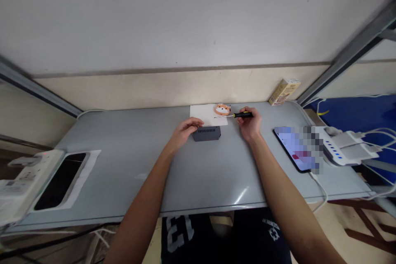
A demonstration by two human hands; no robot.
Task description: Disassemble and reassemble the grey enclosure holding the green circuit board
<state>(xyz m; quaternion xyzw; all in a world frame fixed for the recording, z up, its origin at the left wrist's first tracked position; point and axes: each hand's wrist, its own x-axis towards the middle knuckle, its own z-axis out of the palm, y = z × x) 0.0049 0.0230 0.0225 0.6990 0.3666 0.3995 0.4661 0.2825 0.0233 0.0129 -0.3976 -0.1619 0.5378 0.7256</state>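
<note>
A small dark grey box (206,134) with a row of vent slots lies on the grey table. At its left end is my left hand (187,128), fingers curved over the back corner and thumb against the near side, gripping that end. My right hand (250,124) is closed around the black and yellow handle of a screwdriver (241,114). Its thin metal shaft points left, above a white sheet of paper (201,112) and apart from the box. On that paper's right part sits an orange and white animal-face item (222,109).
A phone (292,148) with a lit screen and a white charging station (343,148) with cables are at the right. A yellow carton (284,91) stands by the wall. At the left lie a dark-screened phone (60,181) and a white power strip (34,173).
</note>
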